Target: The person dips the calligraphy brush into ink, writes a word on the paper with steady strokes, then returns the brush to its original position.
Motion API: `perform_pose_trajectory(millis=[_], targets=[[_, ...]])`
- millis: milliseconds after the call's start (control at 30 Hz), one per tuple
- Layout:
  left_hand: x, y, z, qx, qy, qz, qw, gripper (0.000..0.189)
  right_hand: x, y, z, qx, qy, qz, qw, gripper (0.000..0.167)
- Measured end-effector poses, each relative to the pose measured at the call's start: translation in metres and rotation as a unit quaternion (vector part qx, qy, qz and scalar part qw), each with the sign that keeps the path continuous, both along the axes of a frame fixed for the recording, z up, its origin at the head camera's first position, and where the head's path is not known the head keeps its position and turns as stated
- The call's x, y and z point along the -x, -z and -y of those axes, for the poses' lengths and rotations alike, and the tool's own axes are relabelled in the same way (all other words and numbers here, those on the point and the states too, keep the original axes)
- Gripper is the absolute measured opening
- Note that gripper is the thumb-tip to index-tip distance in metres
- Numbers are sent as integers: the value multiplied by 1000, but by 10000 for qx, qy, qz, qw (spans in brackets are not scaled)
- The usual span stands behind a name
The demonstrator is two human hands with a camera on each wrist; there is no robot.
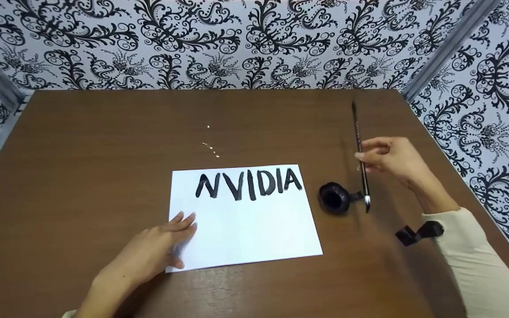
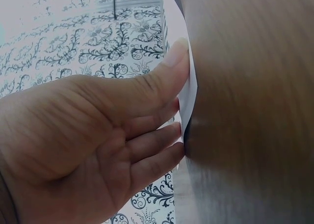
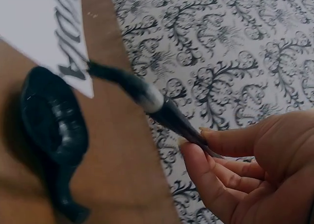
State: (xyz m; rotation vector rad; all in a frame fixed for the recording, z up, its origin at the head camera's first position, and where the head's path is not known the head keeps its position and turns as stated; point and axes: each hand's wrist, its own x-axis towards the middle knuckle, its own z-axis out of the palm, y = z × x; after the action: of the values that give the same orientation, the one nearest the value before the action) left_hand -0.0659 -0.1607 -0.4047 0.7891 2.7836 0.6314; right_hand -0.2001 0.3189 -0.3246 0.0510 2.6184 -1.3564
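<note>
A white sheet of paper [image 1: 245, 229] lies on the table, with the black painted letters NVIDIA [image 1: 251, 184] along its top. My left hand [image 1: 148, 249] rests its fingers and thumb on the sheet's lower left part; the left wrist view shows that hand's thumb [image 2: 169, 74] on the slightly lifted paper. Thumb and fingers of my right hand [image 1: 396, 161] pinch a dark paintbrush [image 1: 357, 130], held upright with its black-wet bristles down. Just left of the bristles stands a small black ink dish [image 1: 324, 196] with a stub handle, also in the right wrist view.
The brown wooden table [image 1: 82, 176] reaches back to a wall [image 1: 192, 44] with black scroll patterns. Several small pale specks [image 1: 211, 148] lie behind the sheet. A black strap piece [image 1: 420, 232] sticks out from the right sleeve [image 1: 471, 251].
</note>
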Motion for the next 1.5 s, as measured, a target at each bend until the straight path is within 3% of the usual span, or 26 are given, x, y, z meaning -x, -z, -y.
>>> perform_pose_trajectory(millis=[233,500,1500], targets=[[0,0,0,-7,44,-4,10000,70,7,30,-1,-214,5,435,9988,54],[1,0,-1,45,5,80,10000,69,12,46,-6,-498,-171,713,9961,47],[0,-1,1,-65,58,-134,9999,71,16,57,-5,-885,-711,898,9895,44]])
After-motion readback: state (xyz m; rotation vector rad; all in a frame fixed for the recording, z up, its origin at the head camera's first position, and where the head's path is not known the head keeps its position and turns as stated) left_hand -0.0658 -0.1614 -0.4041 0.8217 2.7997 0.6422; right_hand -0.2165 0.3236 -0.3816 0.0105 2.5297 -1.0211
